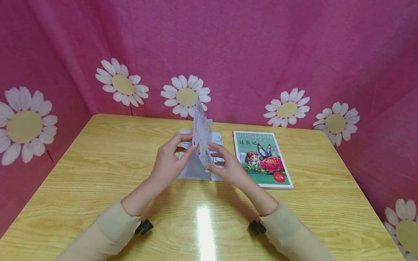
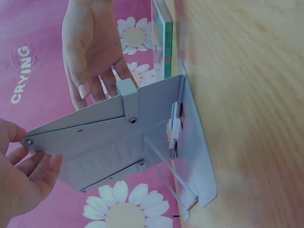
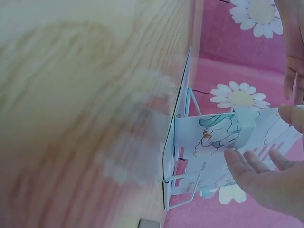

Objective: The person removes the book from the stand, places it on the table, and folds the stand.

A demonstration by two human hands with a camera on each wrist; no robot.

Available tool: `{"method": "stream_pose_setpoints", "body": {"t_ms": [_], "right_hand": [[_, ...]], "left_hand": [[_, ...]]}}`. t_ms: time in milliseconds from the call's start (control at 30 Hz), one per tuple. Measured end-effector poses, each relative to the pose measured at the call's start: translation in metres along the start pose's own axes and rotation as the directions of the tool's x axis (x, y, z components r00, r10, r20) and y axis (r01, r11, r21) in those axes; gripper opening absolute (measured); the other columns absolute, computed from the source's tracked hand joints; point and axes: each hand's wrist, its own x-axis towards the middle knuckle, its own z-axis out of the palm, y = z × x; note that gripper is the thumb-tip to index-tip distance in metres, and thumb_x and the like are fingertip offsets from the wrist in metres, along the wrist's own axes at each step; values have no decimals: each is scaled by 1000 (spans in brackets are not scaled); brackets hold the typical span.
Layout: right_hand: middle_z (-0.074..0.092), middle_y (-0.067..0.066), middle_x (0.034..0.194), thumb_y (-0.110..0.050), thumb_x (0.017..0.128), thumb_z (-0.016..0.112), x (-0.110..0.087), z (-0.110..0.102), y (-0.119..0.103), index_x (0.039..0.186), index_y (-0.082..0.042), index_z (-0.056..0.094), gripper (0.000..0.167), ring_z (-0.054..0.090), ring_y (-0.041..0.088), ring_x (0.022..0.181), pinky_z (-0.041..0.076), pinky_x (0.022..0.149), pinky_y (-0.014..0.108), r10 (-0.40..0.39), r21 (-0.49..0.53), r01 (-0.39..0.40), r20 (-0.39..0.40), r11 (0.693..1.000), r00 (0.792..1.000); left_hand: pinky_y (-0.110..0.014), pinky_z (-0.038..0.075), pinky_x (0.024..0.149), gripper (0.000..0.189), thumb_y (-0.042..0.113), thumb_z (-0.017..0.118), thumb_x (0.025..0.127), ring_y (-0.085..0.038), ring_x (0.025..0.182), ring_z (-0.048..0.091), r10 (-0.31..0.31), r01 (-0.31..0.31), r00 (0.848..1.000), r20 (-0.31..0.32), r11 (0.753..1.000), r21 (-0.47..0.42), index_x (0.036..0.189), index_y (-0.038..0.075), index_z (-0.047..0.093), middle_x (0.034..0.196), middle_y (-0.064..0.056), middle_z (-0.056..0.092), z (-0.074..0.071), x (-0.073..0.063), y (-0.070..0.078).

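A white folding book stand (image 1: pixel 202 134) with cartoon prints stands in the middle of the table, its panel raised steeply from a flat base (image 1: pixel 194 170). In the left wrist view, the panel's plain grey back (image 2: pixel 107 137) shows, with a thin wire support leg (image 2: pixel 171 168) reaching the base. My left hand (image 1: pixel 169 157) pinches the panel's edge between thumb and fingers. On the printed side, my right hand (image 1: pixel 230 166) has its fingers loosely extended close to the panel and a page clip (image 3: pixel 244 127); whether every fingertip touches is unclear.
Right of the stand lies a green children's book (image 1: pixel 262 159) with a butterfly and a flower on its cover. The wooden table (image 1: pixel 98 174) meets a pink cloth (image 1: pixel 228 47) with white daisies at the back and sides.
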Motion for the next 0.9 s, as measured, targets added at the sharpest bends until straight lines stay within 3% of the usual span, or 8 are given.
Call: {"method": "stream_pose_setpoints", "body": {"t_ms": [300, 533, 700, 900], "right_hand": [[53, 17, 132, -12, 83, 72, -4, 3, -2, 139, -12, 42, 64, 58, 34, 112, 52, 89, 45, 28, 69, -24, -47, 997, 998], [54, 19, 129, -7, 80, 74, -2, 3, -3, 138, -12, 41, 67, 60, 36, 108, 54, 86, 44, 21, 90, -15, -67, 996, 998], [53, 23, 128, -6, 80, 74, -1, 3, -4, 139, -9, 40, 68, 60, 39, 107, 54, 85, 47, 27, 112, -19, -77, 994, 997], [54, 21, 128, -4, 79, 74, 1, 4, -2, 139, -11, 40, 69, 61, 38, 104, 55, 83, 43, 31, 76, -25, -86, 997, 996]], "left_hand": [[-31, 55, 82, 35, -6, 51, 87, -17, 109, 59, 53, -66, 991, 120, 992, 107, 118, 6, 60, 121, -5, 63, -1, 7, 4], [-33, 52, 70, 42, -9, 47, 87, -17, 93, 53, 90, -122, 977, 192, 980, 159, 124, 8, 58, 124, -4, 61, -3, 13, 8], [-30, 53, 75, 49, -12, 46, 85, -18, 103, 55, 77, -120, 965, 252, 980, 160, 128, 9, 56, 129, -3, 58, -3, 16, 9], [-27, 53, 74, 54, -15, 45, 81, -18, 97, 56, 76, -126, 955, 288, 979, 161, 129, 9, 56, 129, -5, 57, -4, 17, 9]]}}
